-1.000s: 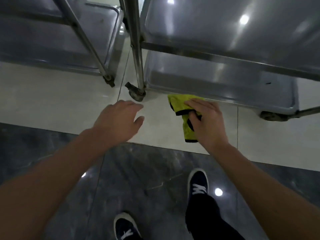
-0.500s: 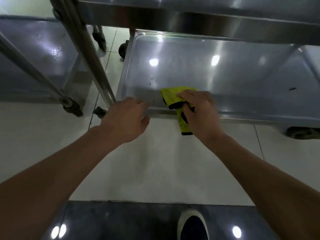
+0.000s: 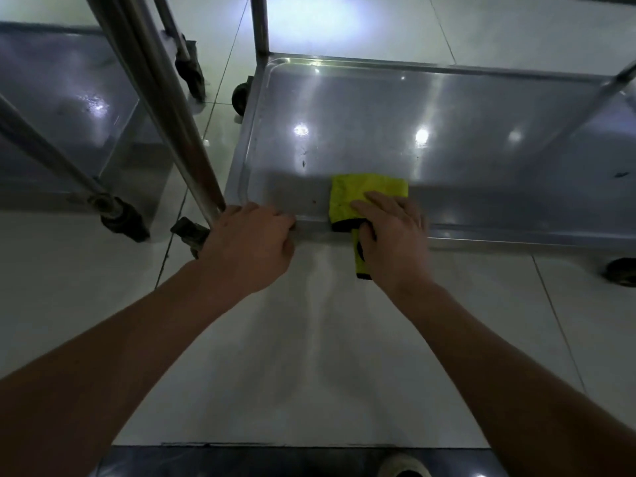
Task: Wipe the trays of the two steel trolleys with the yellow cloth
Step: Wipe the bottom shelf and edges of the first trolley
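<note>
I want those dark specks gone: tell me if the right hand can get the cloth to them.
Probably yes. The right hand presses the cloth on the tray, and bare steel lies between it and the specks.

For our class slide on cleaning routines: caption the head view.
Right hand presses yellow cloth onto trolley's bottom tray; left hand steadies its rim.

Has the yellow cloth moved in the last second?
Yes. The yellow cloth, held by the right hand, went from the floor side over the bottom tray's near rim.
</note>
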